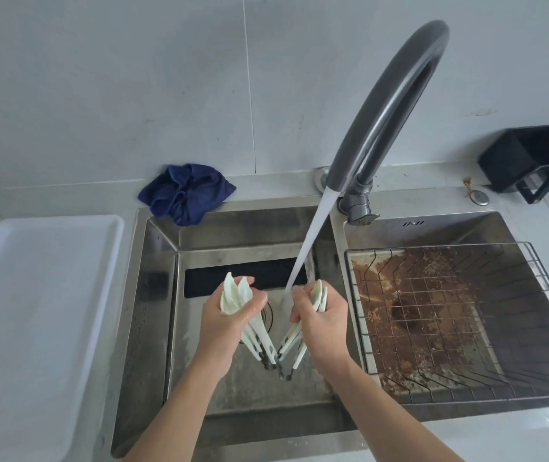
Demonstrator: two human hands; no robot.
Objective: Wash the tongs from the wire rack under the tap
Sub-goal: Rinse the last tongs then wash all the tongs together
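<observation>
Left hand (229, 315) gripping one pale tongs (234, 295), right hand (323, 315) gripping another (319, 296), tap (389, 105) running between

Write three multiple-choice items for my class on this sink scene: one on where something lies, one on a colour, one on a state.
1. Where does the wire rack sit?
A. In the right basin
B. On the white tray
C. On the wall

2. What colour is the crumpled cloth behind the sink?
A. Red
B. Dark blue
C. Yellow

3. What is the state of the tap?
A. Off
B. Running
C. Removed

Answers:
1. A, the rack spans the right basin, beside the basin where the left hand and right hand each hold pale tongs.
2. B, the cloth is navy.
3. B, a white stream falls between the hands.
</observation>
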